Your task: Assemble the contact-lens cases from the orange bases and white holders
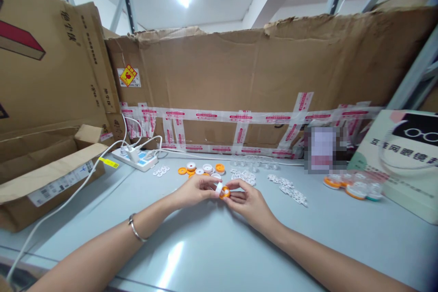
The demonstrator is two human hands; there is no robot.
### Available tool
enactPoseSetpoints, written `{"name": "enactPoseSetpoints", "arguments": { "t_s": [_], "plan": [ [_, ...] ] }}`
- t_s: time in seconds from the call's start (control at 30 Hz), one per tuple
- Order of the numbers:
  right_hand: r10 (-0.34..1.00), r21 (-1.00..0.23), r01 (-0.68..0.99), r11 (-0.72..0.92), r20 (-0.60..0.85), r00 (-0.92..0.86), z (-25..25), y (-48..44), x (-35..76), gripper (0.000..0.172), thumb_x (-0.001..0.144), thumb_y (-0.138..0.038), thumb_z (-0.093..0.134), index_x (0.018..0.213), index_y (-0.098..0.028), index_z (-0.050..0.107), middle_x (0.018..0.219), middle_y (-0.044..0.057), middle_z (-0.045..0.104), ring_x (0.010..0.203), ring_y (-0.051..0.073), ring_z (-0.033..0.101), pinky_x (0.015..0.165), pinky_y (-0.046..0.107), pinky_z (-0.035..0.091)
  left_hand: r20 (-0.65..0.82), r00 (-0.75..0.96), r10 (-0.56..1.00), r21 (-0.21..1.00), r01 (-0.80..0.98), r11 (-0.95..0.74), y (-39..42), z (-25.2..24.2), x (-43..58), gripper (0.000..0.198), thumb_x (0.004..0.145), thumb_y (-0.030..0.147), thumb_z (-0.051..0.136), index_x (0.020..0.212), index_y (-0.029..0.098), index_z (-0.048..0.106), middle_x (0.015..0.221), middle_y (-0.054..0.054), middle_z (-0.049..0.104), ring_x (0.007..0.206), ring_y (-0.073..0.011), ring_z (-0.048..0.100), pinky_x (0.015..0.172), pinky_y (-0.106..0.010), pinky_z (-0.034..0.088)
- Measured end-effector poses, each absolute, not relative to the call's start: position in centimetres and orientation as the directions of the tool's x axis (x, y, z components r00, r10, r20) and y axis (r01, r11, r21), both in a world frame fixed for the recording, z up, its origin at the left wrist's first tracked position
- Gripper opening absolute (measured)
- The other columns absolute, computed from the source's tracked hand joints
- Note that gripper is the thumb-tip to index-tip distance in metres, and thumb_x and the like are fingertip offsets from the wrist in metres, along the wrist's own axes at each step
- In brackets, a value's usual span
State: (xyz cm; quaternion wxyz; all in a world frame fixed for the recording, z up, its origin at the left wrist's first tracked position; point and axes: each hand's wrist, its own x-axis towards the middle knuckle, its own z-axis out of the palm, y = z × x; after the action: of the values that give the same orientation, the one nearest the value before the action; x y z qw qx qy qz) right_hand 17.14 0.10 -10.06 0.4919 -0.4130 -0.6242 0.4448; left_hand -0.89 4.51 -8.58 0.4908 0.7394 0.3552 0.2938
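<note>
Over the middle of the grey-blue table, my left hand (198, 190) pinches a small white round part (219, 189). Close against it, my right hand (245, 198) holds an orange ring-shaped part (225, 192) with something whitish in its centre. The two parts meet or nearly meet between my fingertips; whether they are joined I cannot tell. Just behind my hands lie several orange caps (182, 171) and white caps (207, 168). Small white perforated pieces (243, 176) are spread behind my right hand, with more pieces (293, 195) to its right.
A white power strip (139, 159) with cables and an open cardboard box (51, 169) stand at the left. Clear domes (255, 162) lie near the back. Orange-and-clear assembled pieces (356, 188) sit beside a pale box (400, 164) at the right. Large cardboard (219, 73) walls the back.
</note>
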Motion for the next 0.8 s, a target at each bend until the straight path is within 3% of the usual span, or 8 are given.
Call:
{"name": "enactPoseSetpoints", "arguments": {
  "t_s": [0.2,0.4,0.8],
  "plan": [
    [0.95,-0.958,0.099,0.27,0.249,-0.19,-10.1,0.0,17.1,0.021,0.064,-0.022,0.065,0.082,-0.02,0.054,0.087,0.001,0.063,0.078,0.017,0.067,0.074,0.028,0.056,0.096,0.559,0.824,0.891,0.321,-0.322,3.9,-8.4,-0.5,0.043,0.067,0.025,0.065,0.108,0.012,0.059,0.08,-0.005,0.065,0.074,-0.0167,0.059,0.07,-0.028,0.045],
    [0.948,-0.953,0.11,0.283,0.26,-0.185,-10.2,0.0,17.0,0.026,0.064,-0.026,0.067,0.085,-0.019,0.054,0.089,0.002,0.062,0.078,0.017,0.067,0.075,0.03,0.055,0.163,0.554,0.816,0.812,0.394,-0.43,3.4,-8.4,-0.4,0.027,0.071,0.029,0.062,0.094,0.016,0.064,0.074,0.0,0.063,0.072,-0.0148,0.057,0.068,-0.023,0.044],
    [0.947,-0.958,0.047,0.283,0.271,-0.171,-10.4,-0.1,16.9,0.021,0.066,-0.023,0.066,0.084,-0.019,0.055,0.088,0.0,0.063,0.079,0.016,0.066,0.075,0.027,0.054,0.171,0.521,0.836,0.753,0.479,-0.452,2.9,-8.2,-0.2,0.024,0.072,0.03,0.061,0.089,0.014,0.065,0.069,0.0,0.062,0.067,-0.0143,0.055,0.063,-0.021,0.041]
  ]
}}
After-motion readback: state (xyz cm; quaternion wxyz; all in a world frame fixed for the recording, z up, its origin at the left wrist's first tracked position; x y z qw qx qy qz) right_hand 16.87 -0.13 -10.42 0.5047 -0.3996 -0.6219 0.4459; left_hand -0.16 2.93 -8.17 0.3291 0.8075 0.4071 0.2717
